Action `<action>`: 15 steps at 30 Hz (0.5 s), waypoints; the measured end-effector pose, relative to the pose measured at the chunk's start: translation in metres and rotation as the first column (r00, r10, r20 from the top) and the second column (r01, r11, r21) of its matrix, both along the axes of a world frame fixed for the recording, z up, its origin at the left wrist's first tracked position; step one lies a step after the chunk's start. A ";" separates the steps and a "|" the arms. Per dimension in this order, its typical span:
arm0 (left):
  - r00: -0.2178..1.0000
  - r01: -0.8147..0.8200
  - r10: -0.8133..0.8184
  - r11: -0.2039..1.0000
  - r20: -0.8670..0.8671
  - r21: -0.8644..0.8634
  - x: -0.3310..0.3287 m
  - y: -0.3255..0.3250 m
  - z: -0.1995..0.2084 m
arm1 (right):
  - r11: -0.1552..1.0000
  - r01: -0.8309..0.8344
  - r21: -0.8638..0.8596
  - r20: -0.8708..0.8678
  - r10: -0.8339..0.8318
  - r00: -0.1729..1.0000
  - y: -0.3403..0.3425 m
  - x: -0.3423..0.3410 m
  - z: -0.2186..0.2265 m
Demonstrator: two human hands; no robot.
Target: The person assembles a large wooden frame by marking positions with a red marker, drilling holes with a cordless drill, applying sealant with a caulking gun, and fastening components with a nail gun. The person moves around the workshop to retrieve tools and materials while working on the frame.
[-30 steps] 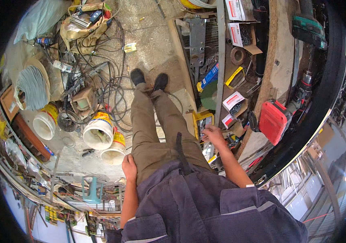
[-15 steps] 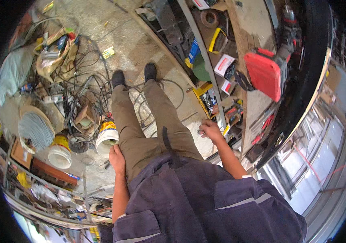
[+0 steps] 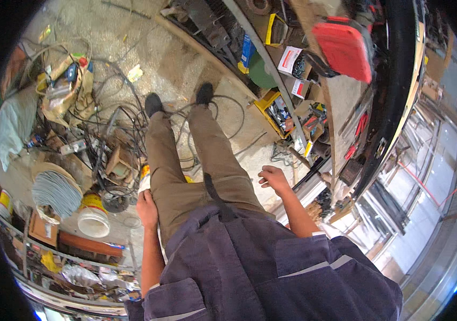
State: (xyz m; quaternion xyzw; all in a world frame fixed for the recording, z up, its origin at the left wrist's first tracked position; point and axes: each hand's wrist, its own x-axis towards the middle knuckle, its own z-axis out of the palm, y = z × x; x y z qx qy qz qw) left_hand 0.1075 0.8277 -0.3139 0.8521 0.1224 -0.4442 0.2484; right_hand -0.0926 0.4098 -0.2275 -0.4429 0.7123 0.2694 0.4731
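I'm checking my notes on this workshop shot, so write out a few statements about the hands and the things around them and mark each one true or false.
1. The right hand holds a tool. False: it is empty, fingers loosely curled, in the air beside the right thigh.
2. The left hand rests against the left thigh. True.
3. A red case lies on the bench to the person's right. True.
4. The white bucket stands on the bench. False: it stands on the floor to the person's left, near the coil of grey cable.
5. Loose cables lie on the floor around the feet. True.
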 end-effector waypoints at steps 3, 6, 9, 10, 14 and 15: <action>0.993 0.098 -0.098 0.995 0.073 -0.003 0.016 -0.008 0.005 | 0.999 0.051 -0.013 0.033 -0.051 0.998 0.000 -0.014 0.007; 0.956 0.226 -0.199 0.968 0.216 -0.110 0.045 -0.039 0.024 | 0.980 0.191 -0.062 0.112 -0.183 0.977 -0.008 -0.035 0.012; 0.998 0.067 -0.062 0.947 0.026 -0.313 0.107 -0.122 0.091 | 0.945 0.309 -0.108 0.185 -0.287 0.940 -0.015 -0.055 0.014; 0.983 0.158 -0.103 0.893 0.151 -0.422 0.119 -0.143 0.106 | 0.937 0.334 -0.101 0.214 -0.307 0.927 -0.017 -0.072 0.008; 0.984 0.159 -0.003 0.443 0.175 -0.883 0.157 -0.299 0.270 | 0.879 0.468 -0.092 0.291 -0.426 0.857 -0.012 -0.114 -0.007; 0.964 0.261 -0.039 0.306 0.262 -0.915 0.154 -0.328 0.309 | 0.863 0.496 -0.095 0.302 -0.450 0.840 -0.011 -0.121 -0.009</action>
